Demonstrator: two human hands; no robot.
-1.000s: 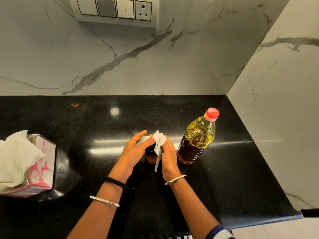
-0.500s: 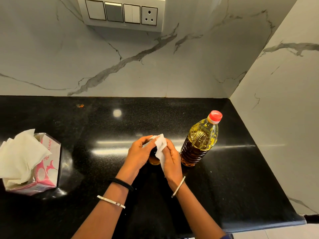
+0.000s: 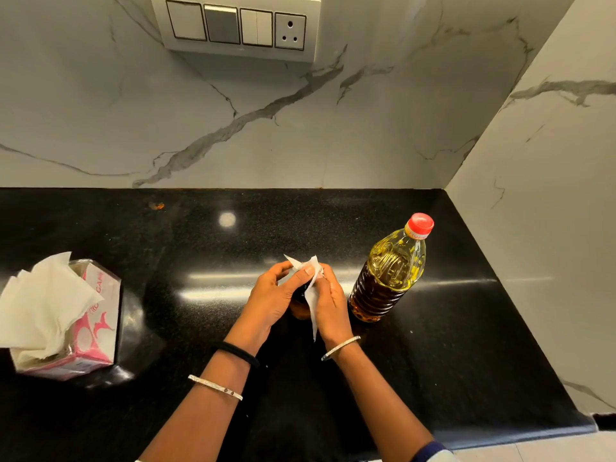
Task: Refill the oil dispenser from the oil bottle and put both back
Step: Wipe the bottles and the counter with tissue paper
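Head view: the left hand [image 3: 270, 300] and the right hand [image 3: 330, 306] are closing together around a small dark, amber-bottomed oil dispenser [image 3: 300, 306] standing on the glossy black stone countertop [image 3: 200, 328], and both are pinching a crumpled white paper tissue [image 3: 311, 281] against its top; the dispenser is mostly hidden, so its fill level cannot be told. The clear plastic oil bottle with a red screw cap [image 3: 388, 275] is standing upright just beside the right hand, capped and partly full. Judging from the closed cap and the wiping, pouring appears finished and cleaning is under way; returning both vessels is not yet done. Writing: the pink-and-white tissue box [image 3: 85, 331] at the left is showing fragmentary letters, possibly "CAN"; the band under the bottle cap is illegible.
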